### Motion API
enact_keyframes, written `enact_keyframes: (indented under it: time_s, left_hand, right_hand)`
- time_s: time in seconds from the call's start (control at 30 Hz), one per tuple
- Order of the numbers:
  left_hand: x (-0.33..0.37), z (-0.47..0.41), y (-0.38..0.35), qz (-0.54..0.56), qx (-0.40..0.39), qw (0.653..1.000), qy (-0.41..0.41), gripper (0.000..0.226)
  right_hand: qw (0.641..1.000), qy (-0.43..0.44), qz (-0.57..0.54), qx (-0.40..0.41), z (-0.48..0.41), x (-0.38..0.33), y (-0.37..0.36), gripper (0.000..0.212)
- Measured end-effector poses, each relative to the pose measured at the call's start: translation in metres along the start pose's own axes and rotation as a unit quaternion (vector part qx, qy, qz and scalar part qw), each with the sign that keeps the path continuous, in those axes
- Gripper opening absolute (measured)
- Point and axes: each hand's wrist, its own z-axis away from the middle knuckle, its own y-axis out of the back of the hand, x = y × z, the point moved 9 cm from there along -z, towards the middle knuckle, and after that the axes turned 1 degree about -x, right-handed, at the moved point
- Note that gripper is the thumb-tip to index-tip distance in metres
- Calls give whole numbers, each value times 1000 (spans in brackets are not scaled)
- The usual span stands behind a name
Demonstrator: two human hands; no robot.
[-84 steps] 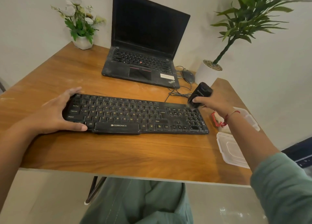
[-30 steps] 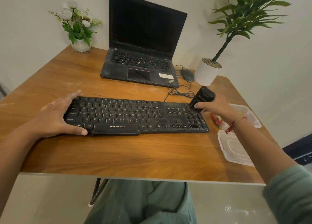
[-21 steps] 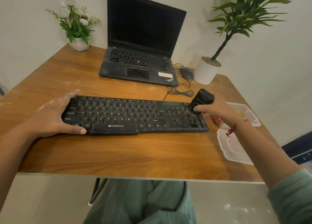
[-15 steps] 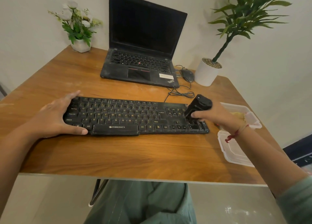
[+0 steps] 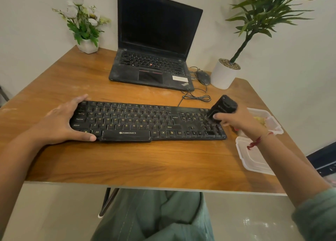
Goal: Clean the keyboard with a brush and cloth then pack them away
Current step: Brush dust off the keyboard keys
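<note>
Keyboard (image 5: pixel 138 120) lay across mid-frame on the table (image 5: pixel 127 164). Left hand (image 5: pixel 60 122) lay flat over its left end, fingers straight, bracing it. Right hand (image 5: pixel 238 120) gripped the black brush (image 5: pixel 221 107), bristles down on the number pad at right. In the last seconds the brush had gone from the pad's top corner to its front rows and back to mid-pad, while the left hand had not shifted. Judged: only that end was being brushed, with the cloth wipe and packing not begun.

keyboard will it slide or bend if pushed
The keyboard probably slides easily: the left hand braces its end with the brush on its keys. Long, thin, seemingly plastic, it is likely light and may flex lifted by one end.
</note>
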Motion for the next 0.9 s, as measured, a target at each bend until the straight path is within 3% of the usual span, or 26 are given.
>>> enact_keyframes:
  time_s: [0.07, 0.1, 0.2, 0.27, 0.33, 0.4, 0.43, 0.6, 0.7, 0.77, 0.9]
  left_hand:
    - [1, 0, 0, 0, 0, 1000, 0, 114]
    - [1, 0, 0, -2, 1, 1000, 0, 114]
    - [1, 0, 0, -7, 1, 1000, 3, 112]
    - [0, 0, 0, -4, 0, 1000, 0, 113]
    - [-1, -2, 0, 3, -3, 1000, -4, 113]
    - [-1, -3, 0, 5, -4, 1000, -4, 114]
    - [-2, -3, 0, 6, -2, 1000, -3, 114]
    - [-1, -2, 0, 12, 1, 1000, -4, 115]
    - [-1, -3, 1, 19, 2, 1000, -9, 114]
    - [-1, -2, 0, 19, 3, 1000, -7, 114]
    - [-1, -1, 1, 18, 4, 1000, -5, 114]
  right_hand:
    - [994, -6, 76, 72, -1, 5, 15, 19]
    - [996, -4, 64, 60, 0, 6, 11, 20]
    - [993, 19, -83, -79, 17, -1, -20, 25]
    - [992, 35, -77, -97, 20, -4, -23, 24]
    - [999, 29, 21, -1, 11, 1, -2, 14]
    - [988, 8, 113, 102, 7, 7, 20, 23]
    - [986, 4, 125, 112, 8, 9, 21, 26]
    - [997, 22, -57, -50, 26, 0, -5, 15]
    - [997, 30, 52, 52, 18, 8, 15, 23]
    - [995, 22, 46, 86, 18, 14, 17, 26]
    - [997, 32, -38, -54, 28, 7, -13, 23]
